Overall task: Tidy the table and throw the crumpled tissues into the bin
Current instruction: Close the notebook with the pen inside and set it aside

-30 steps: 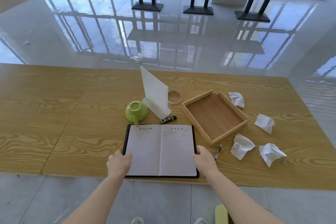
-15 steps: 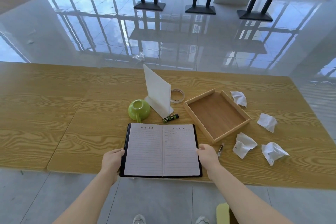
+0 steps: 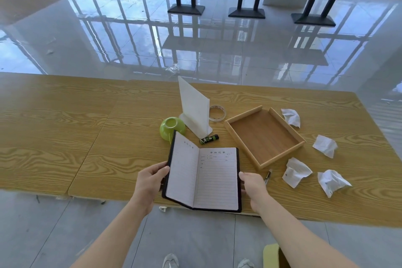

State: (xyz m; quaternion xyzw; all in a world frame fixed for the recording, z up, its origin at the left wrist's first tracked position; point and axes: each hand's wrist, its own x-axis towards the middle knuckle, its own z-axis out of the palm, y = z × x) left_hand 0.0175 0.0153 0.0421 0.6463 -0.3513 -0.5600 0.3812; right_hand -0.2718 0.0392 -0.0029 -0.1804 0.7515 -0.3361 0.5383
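Observation:
A black-covered notebook (image 3: 204,176) with lined pages lies at the near edge of the wooden table (image 3: 65,137). My left hand (image 3: 150,178) grips its left cover, which is raised and tilted inward. My right hand (image 3: 252,183) holds the right edge, which still lies flat. Several crumpled tissues lie to the right: one (image 3: 291,116) behind the tray, one (image 3: 325,145) beside it, two near the front (image 3: 297,172) (image 3: 331,181). A yellow-green object (image 3: 270,254), cut off by the frame, stands on the floor at the lower right.
An empty wooden tray (image 3: 264,137) sits right of the notebook. Behind the notebook stand a green cup (image 3: 171,127), a white upright sign holder (image 3: 194,107), a tape roll (image 3: 217,113) and a small green-black tube (image 3: 209,139). A pen (image 3: 268,177) lies by the tray's front corner.
My left hand has taken hold of the notebook's left cover and lifted it, so the left half now folds up toward the right. The right hand has stayed on the right edge.

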